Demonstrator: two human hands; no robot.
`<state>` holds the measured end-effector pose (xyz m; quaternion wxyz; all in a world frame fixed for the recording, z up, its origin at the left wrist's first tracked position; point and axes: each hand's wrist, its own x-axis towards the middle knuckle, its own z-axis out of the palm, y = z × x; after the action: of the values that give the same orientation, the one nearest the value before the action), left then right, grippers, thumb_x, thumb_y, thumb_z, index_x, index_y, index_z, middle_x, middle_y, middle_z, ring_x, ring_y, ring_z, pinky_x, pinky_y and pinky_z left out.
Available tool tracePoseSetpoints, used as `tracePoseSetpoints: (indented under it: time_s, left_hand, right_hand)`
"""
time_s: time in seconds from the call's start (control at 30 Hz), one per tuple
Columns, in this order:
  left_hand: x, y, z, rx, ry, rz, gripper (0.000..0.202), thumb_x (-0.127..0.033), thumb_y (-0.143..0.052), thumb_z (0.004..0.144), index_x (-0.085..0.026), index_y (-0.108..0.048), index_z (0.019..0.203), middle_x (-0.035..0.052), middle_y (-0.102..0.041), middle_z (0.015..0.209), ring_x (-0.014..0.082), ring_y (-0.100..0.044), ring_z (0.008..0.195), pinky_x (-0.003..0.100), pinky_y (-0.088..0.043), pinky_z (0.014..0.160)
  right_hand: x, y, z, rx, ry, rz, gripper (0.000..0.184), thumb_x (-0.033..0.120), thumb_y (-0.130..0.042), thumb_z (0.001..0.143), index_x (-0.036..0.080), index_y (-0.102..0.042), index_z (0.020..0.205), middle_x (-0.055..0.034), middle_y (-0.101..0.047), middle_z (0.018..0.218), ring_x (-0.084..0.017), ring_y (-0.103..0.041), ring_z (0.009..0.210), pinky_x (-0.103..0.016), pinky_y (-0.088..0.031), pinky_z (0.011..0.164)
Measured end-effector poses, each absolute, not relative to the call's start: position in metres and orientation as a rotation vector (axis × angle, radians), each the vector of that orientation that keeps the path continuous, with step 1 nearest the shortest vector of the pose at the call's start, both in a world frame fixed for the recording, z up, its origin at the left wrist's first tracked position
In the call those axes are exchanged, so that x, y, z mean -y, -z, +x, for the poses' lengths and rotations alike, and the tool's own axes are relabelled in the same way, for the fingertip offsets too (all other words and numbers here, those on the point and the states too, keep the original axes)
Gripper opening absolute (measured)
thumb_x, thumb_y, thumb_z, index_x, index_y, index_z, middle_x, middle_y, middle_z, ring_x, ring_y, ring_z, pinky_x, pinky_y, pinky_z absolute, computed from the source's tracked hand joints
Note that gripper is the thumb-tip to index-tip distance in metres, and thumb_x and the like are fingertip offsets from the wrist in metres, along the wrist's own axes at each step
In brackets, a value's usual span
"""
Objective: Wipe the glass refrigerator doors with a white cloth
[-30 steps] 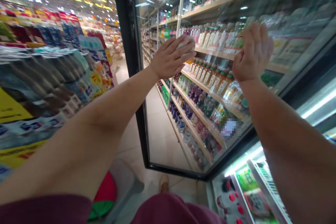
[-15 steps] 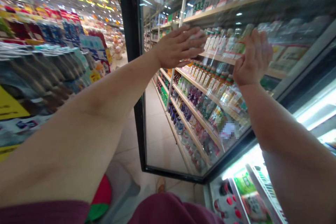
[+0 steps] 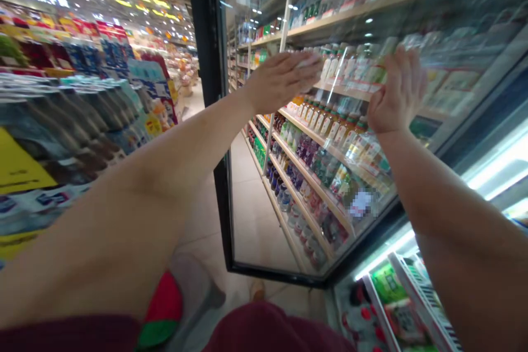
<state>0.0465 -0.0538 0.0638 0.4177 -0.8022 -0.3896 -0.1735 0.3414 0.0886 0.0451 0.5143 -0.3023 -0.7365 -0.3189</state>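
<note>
A glass cooler door (image 3: 264,231) in a black frame stands swung open in front of me. My left hand (image 3: 284,80) reaches across to the pane, palm toward it, its fingers stretched out and close together. A whitish patch shows at its fingertips; whether it is a thin cloth or a reflection I cannot tell. Against the glass on the right, my right hand (image 3: 396,91) lies flat with fingers extended upward and thumb out to the side. Both palms are hidden from view.
Shelves of bottled drinks (image 3: 322,118) show in the pane. At lower right is the lit cooler interior with packages (image 3: 388,283) behind a wire rack. Packaged goods (image 3: 78,104) are stacked on the left. A grey object with a red and green part (image 3: 165,305) stands on the floor.
My left hand has shifted slightly downward, and its fingers have come closer together. The right hand stays at nearly the same place on the glass. The view has tilted a little.
</note>
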Motion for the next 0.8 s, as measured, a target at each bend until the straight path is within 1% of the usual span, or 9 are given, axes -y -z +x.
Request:
tracePoseSetpoints:
  time_s: [0.1, 0.17, 0.3, 0.37, 0.43, 0.53, 0.63, 0.7, 0.8]
  left_hand:
    - [0.058, -0.049, 0.045, 1.102, 0.698, -1.804, 0.055, -0.025, -0.035, 0.103, -0.025, -0.042, 0.157, 0.0006, -0.030, 0.166, 0.0252, -0.007, 0.158, 0.057, -0.016, 0.128]
    - [0.058, -0.029, 0.046, 1.123, 0.737, -1.750, 0.059, -0.023, -0.036, 0.101, -0.026, -0.037, 0.160, 0.0015, -0.030, 0.166, 0.0272, -0.006, 0.158, 0.059, -0.017, 0.128]
    - [0.058, -0.001, 0.033, 0.956, 0.453, -1.933, 0.062, -0.028, -0.043, 0.100, -0.036, -0.033, 0.161, -0.0040, -0.039, 0.161, 0.0235, -0.019, 0.156, 0.050, -0.024, 0.128]
    - [0.061, -0.002, 0.023, 0.906, 0.367, -1.968, 0.064, -0.029, -0.047, 0.100, -0.039, -0.031, 0.161, -0.0057, -0.040, 0.161, 0.0238, -0.024, 0.154, 0.049, -0.027, 0.128]
    - [0.063, -0.007, 0.018, 0.917, 0.399, -1.863, 0.066, -0.029, -0.050, 0.100, -0.038, -0.030, 0.162, -0.0042, -0.038, 0.162, 0.0269, -0.025, 0.154, 0.052, -0.028, 0.126]
    - [0.064, -0.002, 0.024, 1.019, 0.659, -1.539, 0.065, -0.028, -0.051, 0.100, -0.032, -0.033, 0.162, 0.0012, -0.033, 0.165, 0.0314, -0.025, 0.155, 0.058, -0.030, 0.123]
    - [0.063, 0.013, 0.029, 1.075, 0.860, -1.377, 0.067, -0.032, -0.053, 0.099, -0.026, -0.034, 0.162, 0.0049, -0.026, 0.167, 0.0348, -0.020, 0.155, 0.062, -0.030, 0.121]
    - [0.062, 0.019, 0.022, 1.038, 0.782, -1.536, 0.068, -0.037, -0.056, 0.096, -0.030, -0.035, 0.161, -0.0007, -0.027, 0.167, 0.0336, -0.018, 0.156, 0.060, -0.028, 0.124]
    - [0.063, 0.009, 0.000, 0.965, 0.477, -1.902, 0.061, -0.038, -0.055, 0.092, -0.044, -0.046, 0.152, -0.0152, -0.038, 0.160, 0.0252, -0.027, 0.154, 0.047, -0.024, 0.129]
  right_hand:
    - [-0.081, -0.045, 0.341, 1.810, 0.606, -0.751, 0.067, 0.032, -0.035, 0.091, 0.027, -0.035, 0.158, -0.0012, -0.028, 0.168, -0.027, -0.012, 0.159, -0.059, -0.011, 0.127]
    - [-0.077, -0.043, 0.341, 1.788, 0.553, -0.735, 0.064, 0.031, -0.033, 0.093, 0.031, -0.035, 0.157, 0.0020, -0.028, 0.168, -0.025, -0.012, 0.159, -0.057, -0.009, 0.128]
    - [-0.074, -0.042, 0.340, 1.725, 0.667, -0.718, 0.063, 0.030, -0.039, 0.091, 0.020, -0.042, 0.153, -0.0037, -0.033, 0.167, -0.021, -0.020, 0.157, -0.053, -0.016, 0.129]
    - [-0.074, -0.042, 0.340, 1.741, 0.697, -0.749, 0.064, 0.031, -0.041, 0.091, 0.020, -0.040, 0.154, -0.0032, -0.032, 0.167, -0.021, -0.021, 0.157, -0.053, -0.017, 0.129]
    - [-0.073, -0.042, 0.341, 1.758, 0.688, -0.776, 0.065, 0.031, -0.040, 0.092, 0.024, -0.037, 0.156, -0.0005, -0.031, 0.167, -0.021, -0.019, 0.158, -0.054, -0.015, 0.129]
    - [-0.073, -0.042, 0.340, 1.765, 0.654, -0.783, 0.064, 0.029, -0.038, 0.093, 0.028, -0.036, 0.157, 0.0015, -0.031, 0.167, -0.022, -0.017, 0.159, -0.056, -0.013, 0.130]
    - [-0.075, -0.042, 0.339, 1.758, 0.647, -0.768, 0.064, 0.028, -0.037, 0.094, 0.026, -0.037, 0.157, 0.0005, -0.032, 0.167, -0.021, -0.018, 0.159, -0.053, -0.012, 0.131]
    - [-0.077, -0.042, 0.338, 1.750, 0.656, -0.757, 0.063, 0.027, -0.037, 0.094, 0.026, -0.037, 0.157, 0.0006, -0.033, 0.166, -0.021, -0.019, 0.158, -0.052, -0.012, 0.131]
    - [-0.080, -0.041, 0.337, 1.733, 0.674, -0.747, 0.063, 0.027, -0.036, 0.095, 0.027, -0.037, 0.157, 0.0011, -0.034, 0.166, -0.021, -0.021, 0.158, -0.052, -0.013, 0.131]
